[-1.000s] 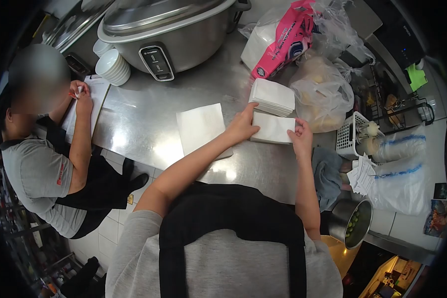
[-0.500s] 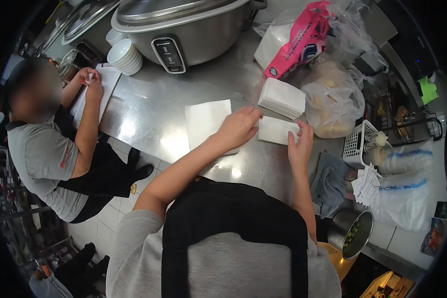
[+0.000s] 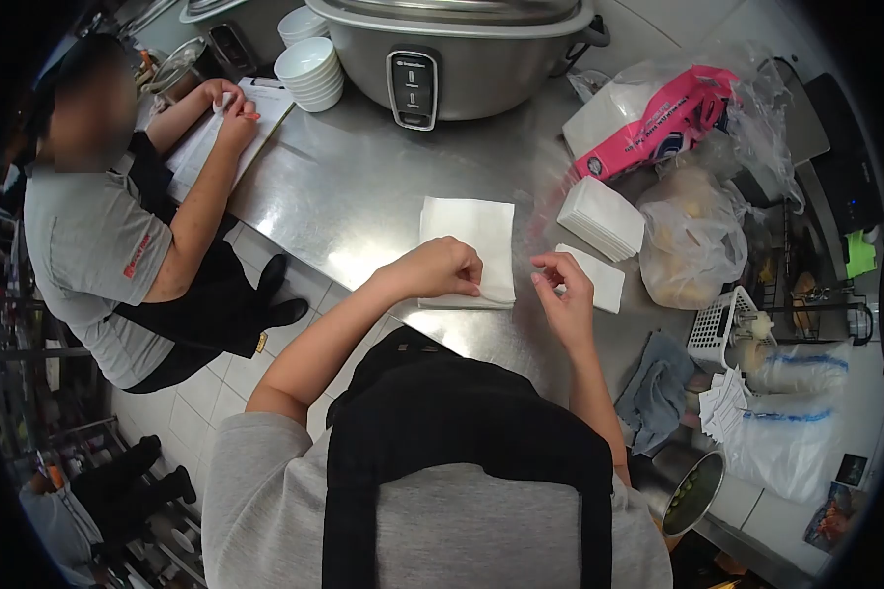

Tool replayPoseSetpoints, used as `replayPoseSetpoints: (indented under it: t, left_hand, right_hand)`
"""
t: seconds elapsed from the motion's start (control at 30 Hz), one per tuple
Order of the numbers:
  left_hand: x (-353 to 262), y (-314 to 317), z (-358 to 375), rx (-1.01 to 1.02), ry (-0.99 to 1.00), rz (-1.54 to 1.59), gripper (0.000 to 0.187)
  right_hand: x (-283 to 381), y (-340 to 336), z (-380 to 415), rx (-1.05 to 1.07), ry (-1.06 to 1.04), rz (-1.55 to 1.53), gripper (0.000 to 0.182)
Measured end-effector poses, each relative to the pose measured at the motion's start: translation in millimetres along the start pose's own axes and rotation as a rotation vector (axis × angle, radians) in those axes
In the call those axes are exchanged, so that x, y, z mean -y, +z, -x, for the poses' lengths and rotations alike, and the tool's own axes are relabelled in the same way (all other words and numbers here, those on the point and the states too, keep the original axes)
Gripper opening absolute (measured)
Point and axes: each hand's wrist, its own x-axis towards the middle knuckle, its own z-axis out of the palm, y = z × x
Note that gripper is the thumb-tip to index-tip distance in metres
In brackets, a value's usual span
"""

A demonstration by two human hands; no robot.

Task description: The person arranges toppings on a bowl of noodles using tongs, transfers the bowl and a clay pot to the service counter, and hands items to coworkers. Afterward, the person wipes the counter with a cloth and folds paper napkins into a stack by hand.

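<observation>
My left hand (image 3: 445,270) rests curled on the near edge of a flat pile of white napkins (image 3: 469,231), with its fingertips pinching the top sheet. My right hand (image 3: 563,293) is just right of it, thumb and fingers pinched at the left end of a folded napkin (image 3: 602,280) that lies on the steel counter (image 3: 354,187). A neat stack of folded napkins (image 3: 602,216) sits just beyond, next to a pink napkin package (image 3: 663,123).
A large rice cooker (image 3: 452,44) and stacked white bowls (image 3: 309,69) stand at the back. At the left a co-worker writes on paper (image 3: 198,147). Plastic bags (image 3: 692,245), a white basket (image 3: 717,324), a grey cloth (image 3: 658,393) and a steel pot (image 3: 688,481) crowd the right.
Both hands have come back toward me and to the left. My left hand has left the folded napkin and now sits on the flat pile. My view has swung left.
</observation>
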Motion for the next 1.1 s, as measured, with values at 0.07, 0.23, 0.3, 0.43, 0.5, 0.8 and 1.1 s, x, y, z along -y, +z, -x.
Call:
replayPoseSetpoints:
  t: [0.07,0.23,0.3,0.43,0.5,0.8,1.1]
  left_hand:
    - [5,-2,-2,0.019,-0.031,0.124,0.013]
    - [13,-1,-3,-0.043,0.043,0.17,0.013]
    - [13,-2,-2,-0.066,0.03,0.186,0.014]
    - [8,-11,2,-0.059,-0.017,0.277,0.015]
    - [7,-17,6,-0.014,-0.027,0.382,0.02]
    - [18,-15,54,-0.013,-0.189,0.263,0.041]
    - [36,16,35,-0.535,-0.374,0.268,0.027]
  right_hand:
    - [-6,0,1,0.021,-0.004,-0.037,0.016]
    - [-9,1,6,0.156,-0.057,0.071,0.028]
    - [-5,8,6,0.155,-0.123,0.111,0.03]
    - [6,22,-2,0.178,-0.181,0.116,0.033]
    - [-5,25,-8,0.19,-0.223,0.078,0.029]
    - [-24,42,-11,0.21,0.207,-0.203,0.012]
    - [-53,65,-30,-0.052,0.275,-0.129,0.017]
